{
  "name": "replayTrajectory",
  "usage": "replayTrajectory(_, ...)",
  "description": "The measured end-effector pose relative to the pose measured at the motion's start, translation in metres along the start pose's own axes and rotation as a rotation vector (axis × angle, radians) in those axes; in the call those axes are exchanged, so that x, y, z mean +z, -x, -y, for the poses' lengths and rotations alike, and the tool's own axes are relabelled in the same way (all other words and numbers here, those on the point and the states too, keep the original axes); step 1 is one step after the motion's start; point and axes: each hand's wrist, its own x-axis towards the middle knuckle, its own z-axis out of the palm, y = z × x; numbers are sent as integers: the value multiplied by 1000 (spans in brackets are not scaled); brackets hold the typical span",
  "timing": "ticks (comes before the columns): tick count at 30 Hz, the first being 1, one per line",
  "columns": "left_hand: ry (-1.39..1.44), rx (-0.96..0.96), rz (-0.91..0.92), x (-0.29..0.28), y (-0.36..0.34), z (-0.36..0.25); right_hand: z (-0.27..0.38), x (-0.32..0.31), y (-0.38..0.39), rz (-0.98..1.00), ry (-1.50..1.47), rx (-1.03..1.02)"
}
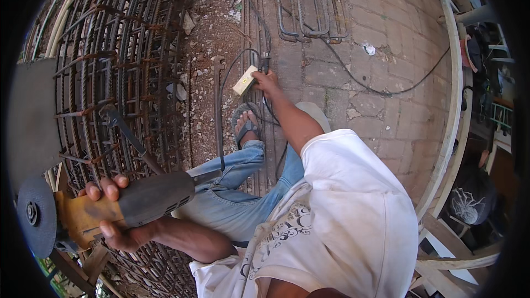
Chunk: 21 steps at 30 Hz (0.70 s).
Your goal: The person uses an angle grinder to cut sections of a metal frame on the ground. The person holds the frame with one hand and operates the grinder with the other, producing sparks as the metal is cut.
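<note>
My left hand is wrapped around the orange body of an angle grinder, its dark rear housing toward my lap and its cord running out past my knee. The grinder's black disc faces the far left. My right hand reaches down ahead of me, its fingers closed on a cream extension socket. A black plug with its prongs showing stands up beside that hand; whether the fingers also grip it I cannot tell. Black cords loop around both.
Stacked rebar cages fill the left, with a hammer-like tool resting on them. A smaller rebar frame lies ahead on the brick paving. A cable curves right toward a wooden rail. My sandalled foot is near the socket.
</note>
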Motion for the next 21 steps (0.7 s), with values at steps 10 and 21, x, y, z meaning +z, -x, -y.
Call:
replayTrajectory(10,43,11,-69,-29,-28,8,32,-143,11,-247,88,-42)
replayTrajectory(21,55,-77,-24,-18,-31,15,53,-158,15,-315,188,-139)
